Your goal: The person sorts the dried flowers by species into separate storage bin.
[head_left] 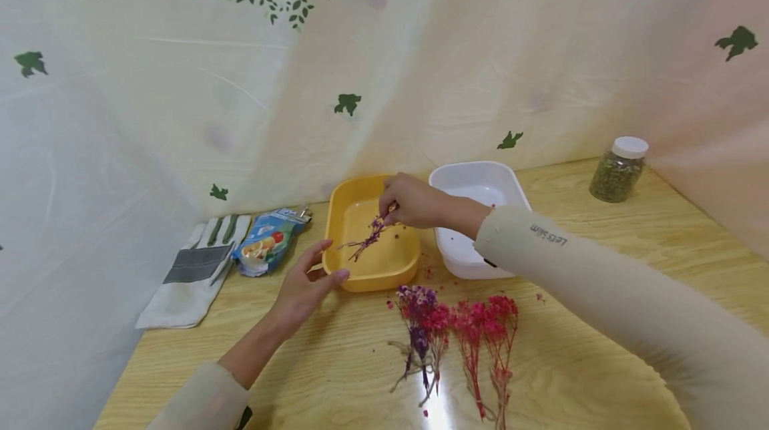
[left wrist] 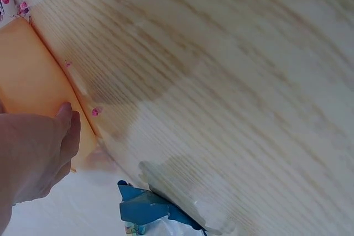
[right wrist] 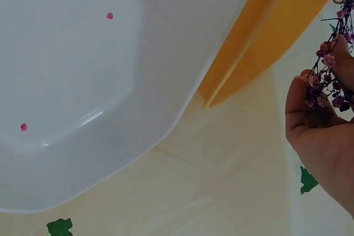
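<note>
My right hand [head_left: 414, 199] pinches a small sprig of purple dried flowers [head_left: 372, 233] above the yellow basin [head_left: 372, 283], its stems slanting down to the left. Purple blossoms show between the thumb and fingers of the right hand [right wrist: 321, 131] in the right wrist view. At the basin's near left corner, my left hand [head_left: 303, 290] touches the outside with thumb and fingers spread. The left wrist view shows that hand [left wrist: 41, 147] against the basin's wall [left wrist: 38, 75]. Bunches of purple flowers [head_left: 420, 316] and pink flowers [head_left: 486, 323] lie on the table in front.
A white basin [head_left: 480, 270] with a few pink bits inside stands right of the yellow one. Gloves [head_left: 192, 276] and a blue bag [head_left: 270, 243] lie at the left. A lidded jar of dried leaves [head_left: 619, 173] stands back right. Loose petals dot the wooden table [head_left: 336, 363].
</note>
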Available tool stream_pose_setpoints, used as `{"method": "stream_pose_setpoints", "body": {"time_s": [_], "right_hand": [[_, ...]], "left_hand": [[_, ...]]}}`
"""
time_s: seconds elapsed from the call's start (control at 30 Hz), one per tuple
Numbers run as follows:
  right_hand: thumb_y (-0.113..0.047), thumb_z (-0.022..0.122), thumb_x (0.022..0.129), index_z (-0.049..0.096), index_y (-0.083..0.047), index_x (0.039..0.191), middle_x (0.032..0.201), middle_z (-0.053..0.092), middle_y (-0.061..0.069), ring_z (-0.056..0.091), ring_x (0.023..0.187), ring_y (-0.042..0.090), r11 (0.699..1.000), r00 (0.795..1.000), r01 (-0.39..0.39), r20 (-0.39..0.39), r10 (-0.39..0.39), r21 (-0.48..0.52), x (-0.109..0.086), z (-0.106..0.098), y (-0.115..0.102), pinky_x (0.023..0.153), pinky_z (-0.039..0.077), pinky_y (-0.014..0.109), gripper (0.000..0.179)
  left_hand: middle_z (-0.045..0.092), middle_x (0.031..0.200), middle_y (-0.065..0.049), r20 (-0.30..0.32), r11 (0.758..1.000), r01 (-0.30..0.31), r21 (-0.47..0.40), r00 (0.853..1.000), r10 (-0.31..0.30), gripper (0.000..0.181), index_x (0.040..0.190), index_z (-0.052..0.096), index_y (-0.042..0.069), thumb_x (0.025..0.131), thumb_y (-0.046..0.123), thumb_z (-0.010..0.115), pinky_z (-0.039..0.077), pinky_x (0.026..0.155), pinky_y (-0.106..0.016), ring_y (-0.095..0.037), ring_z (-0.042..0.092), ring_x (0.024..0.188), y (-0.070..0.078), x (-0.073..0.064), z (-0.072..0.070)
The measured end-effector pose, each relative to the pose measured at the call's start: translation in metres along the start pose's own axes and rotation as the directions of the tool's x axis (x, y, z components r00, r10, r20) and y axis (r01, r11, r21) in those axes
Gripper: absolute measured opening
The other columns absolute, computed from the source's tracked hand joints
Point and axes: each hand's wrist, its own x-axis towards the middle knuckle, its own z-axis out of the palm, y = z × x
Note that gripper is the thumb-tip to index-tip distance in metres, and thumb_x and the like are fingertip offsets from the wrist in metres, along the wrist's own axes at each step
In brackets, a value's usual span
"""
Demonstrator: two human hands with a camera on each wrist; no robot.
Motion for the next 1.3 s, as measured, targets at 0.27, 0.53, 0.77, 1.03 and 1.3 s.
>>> {"method": "stream_pose_setpoints", "body": {"time_s": [0.27, 0.53, 0.77, 1.03, 1.3], "right_hand": [[-0.004, 0.076, 0.079, 0.074, -0.007, 0.075, 0.076, 0.056, 0.004, 0.046, 0.074, 0.019, 0.990, 0.998, 0.057, 0.029, -0.053, -0.129, 0.010, 0.025, 0.000, 0.076, 0.040, 0.034, 0.005], [-0.015, 0.070, 0.088, 0.069, -0.004, 0.115, 0.123, 0.057, 0.019, 0.052, 0.114, 0.034, 0.981, 0.992, -0.032, 0.115, 0.055, -0.191, 0.010, 0.031, -0.009, 0.100, 0.042, 0.041, 0.029], [-0.022, 0.066, 0.092, 0.056, -0.009, 0.134, 0.138, 0.047, 0.016, 0.046, 0.126, 0.032, 0.989, 0.985, -0.083, 0.138, 0.100, -0.119, 0.001, 0.023, -0.022, 0.103, 0.040, 0.042, 0.045], [-0.021, 0.069, 0.090, 0.061, -0.011, 0.128, 0.126, 0.054, 0.009, 0.050, 0.115, 0.023, 0.999, 0.998, 0.036, 0.061, -0.036, 0.007, -0.030, 0.014, -0.046, 0.092, 0.046, 0.037, 0.040], [-0.020, 0.072, 0.087, 0.062, -0.018, 0.127, 0.125, 0.054, 0.003, 0.049, 0.118, 0.017, 0.994, 0.987, 0.085, 0.129, -0.093, 0.073, -0.078, 0.018, -0.060, 0.098, 0.044, 0.035, 0.041]], "left_hand": [[0.049, 0.136, -0.019, -0.008, 1.000, -0.003, 0.007, 1.000, 0.003, 0.067, 0.145, 0.039, 0.015, 0.088, 0.027, 0.071, 0.050, 0.080, -0.026, -0.030, 0.058, 0.111, 0.000, 0.000, 0.000], [0.049, 0.135, -0.019, 0.008, 1.000, -0.003, 0.002, 1.000, 0.003, 0.065, 0.146, 0.038, 0.015, 0.089, 0.026, 0.070, 0.050, 0.078, -0.026, -0.029, 0.058, 0.108, -0.001, 0.001, 0.000], [0.048, 0.137, -0.018, 0.009, 1.000, 0.002, 0.010, 1.000, -0.002, 0.066, 0.146, 0.037, 0.016, 0.090, 0.025, 0.070, 0.050, 0.079, -0.026, -0.029, 0.058, 0.108, -0.002, 0.001, 0.000], [0.048, 0.137, -0.019, 0.011, 1.000, -0.011, 0.005, 1.000, 0.011, 0.068, 0.146, 0.037, 0.015, 0.089, 0.027, 0.071, 0.050, 0.082, -0.027, -0.031, 0.057, 0.112, -0.003, 0.001, -0.002], [0.048, 0.137, -0.020, 0.002, 1.000, -0.022, 0.008, 1.000, 0.022, 0.068, 0.146, 0.038, 0.013, 0.088, 0.025, 0.072, 0.051, 0.084, -0.029, -0.033, 0.057, 0.113, -0.003, 0.001, -0.002]]}}
